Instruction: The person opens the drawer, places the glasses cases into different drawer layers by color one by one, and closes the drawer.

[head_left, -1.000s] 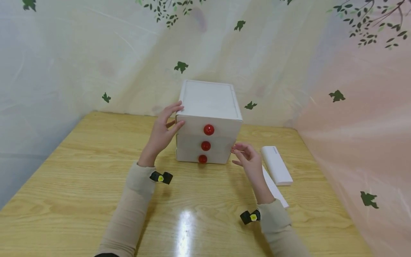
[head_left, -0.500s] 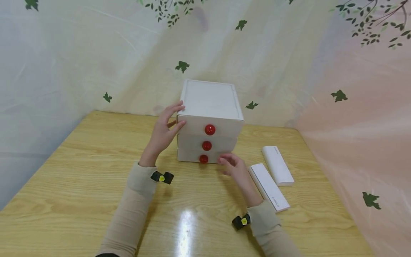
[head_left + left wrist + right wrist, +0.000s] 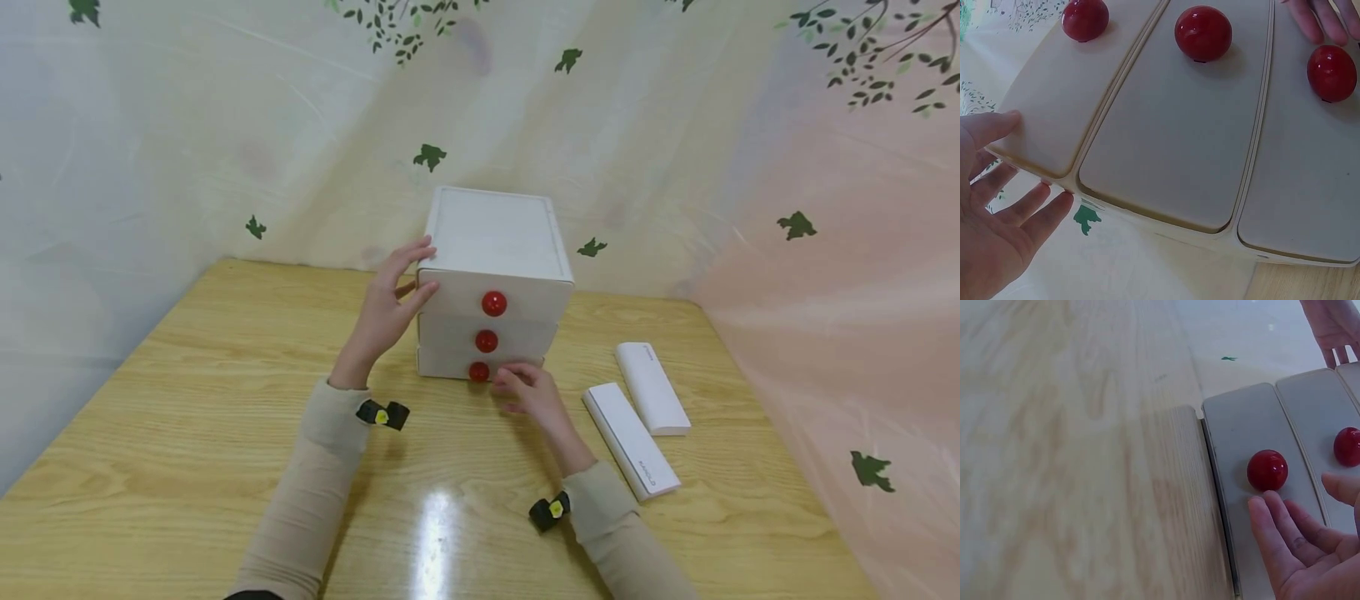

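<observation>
A small white drawer cabinet (image 3: 495, 233) with three stacked drawers stands on the table, each drawer front bearing a round red knob. All three drawers look closed. My left hand (image 3: 384, 312) holds the cabinet's upper left corner, thumb on the top drawer front and fingers along the side and top edge. Beside the bottom drawer's knob (image 3: 1267, 470) is my right hand (image 3: 534, 398). Its fingers are slightly bent, and the fingertips sit close to the knob without wrapping it. Whether they touch the knob is unclear.
Two long white boxes lie right of the cabinet: a lettered one (image 3: 630, 440) nearer and a rounded one (image 3: 652, 389) behind it. The wooden table (image 3: 187, 433) meets a printed curtain (image 3: 315, 150) at the back and right.
My right hand has moved left across the bottom drawer front, from the cabinet's right edge to near the bottom knob, uncovering the lettered box. My left hand keeps its place on the cabinet.
</observation>
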Tool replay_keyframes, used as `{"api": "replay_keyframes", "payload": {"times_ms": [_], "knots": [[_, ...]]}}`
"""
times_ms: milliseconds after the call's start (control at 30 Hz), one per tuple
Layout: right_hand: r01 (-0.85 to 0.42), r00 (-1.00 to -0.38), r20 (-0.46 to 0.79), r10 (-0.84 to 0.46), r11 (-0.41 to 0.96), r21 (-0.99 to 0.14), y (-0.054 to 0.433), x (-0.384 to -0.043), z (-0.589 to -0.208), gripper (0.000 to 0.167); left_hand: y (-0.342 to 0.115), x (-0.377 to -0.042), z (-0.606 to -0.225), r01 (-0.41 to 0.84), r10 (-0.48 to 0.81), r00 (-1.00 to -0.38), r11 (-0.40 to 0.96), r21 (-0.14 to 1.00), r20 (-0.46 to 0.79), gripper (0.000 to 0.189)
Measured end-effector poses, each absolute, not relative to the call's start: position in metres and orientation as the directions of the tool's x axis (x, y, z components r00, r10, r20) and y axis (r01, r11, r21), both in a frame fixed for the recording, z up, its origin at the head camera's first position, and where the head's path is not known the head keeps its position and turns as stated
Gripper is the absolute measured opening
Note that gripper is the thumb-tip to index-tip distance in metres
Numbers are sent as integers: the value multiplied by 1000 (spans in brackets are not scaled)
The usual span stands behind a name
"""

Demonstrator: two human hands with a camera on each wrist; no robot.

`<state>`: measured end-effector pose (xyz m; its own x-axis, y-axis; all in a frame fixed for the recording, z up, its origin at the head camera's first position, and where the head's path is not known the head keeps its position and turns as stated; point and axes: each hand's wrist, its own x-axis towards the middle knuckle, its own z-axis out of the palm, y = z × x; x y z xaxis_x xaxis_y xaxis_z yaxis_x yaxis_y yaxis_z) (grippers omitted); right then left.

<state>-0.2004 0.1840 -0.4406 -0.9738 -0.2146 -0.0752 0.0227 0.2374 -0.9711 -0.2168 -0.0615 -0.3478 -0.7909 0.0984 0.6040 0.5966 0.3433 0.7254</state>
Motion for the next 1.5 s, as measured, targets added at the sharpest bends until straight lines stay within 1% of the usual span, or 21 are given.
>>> {"api": "replay_keyframes", "payload": {"times_ms": [167,300,400,533,700,900,1067,1500], "knots": [[53,-971,-107,-212,245,-968,178,-202,-441,34,-62,-217,-348,600,95,-789,334,727,607,44],[83,-971,-130,-202,225,-971,172,-203,-442,34,-62,-217,-348,599,94,-789,339,726,607,44],[129,-972,-161,-173,181,-975,167,-202,-442,34,-62,-217,-348,599,95,-789,344,723,608,44],[192,-970,-200,-136,69,-979,160,-199,-445,32,-62,-217,-347,600,94,-787,347,721,610,45],[209,-970,-202,-137,-43,-977,152,-199,-450,34,-62,-217,-347,600,90,-787,341,723,611,44],[221,-971,-210,-111,-99,-970,146,-199,-453,36,-62,-217,-347,603,92,-784,347,719,613,44],[228,-972,-218,-92,-116,-967,143,-200,-454,35,-62,-216,-347,604,96,-782,356,713,615,44],[228,-973,-224,-50,-85,-970,138,-202,-456,34,-61,-214,-346,602,92,-784,352,717,614,44]]}}
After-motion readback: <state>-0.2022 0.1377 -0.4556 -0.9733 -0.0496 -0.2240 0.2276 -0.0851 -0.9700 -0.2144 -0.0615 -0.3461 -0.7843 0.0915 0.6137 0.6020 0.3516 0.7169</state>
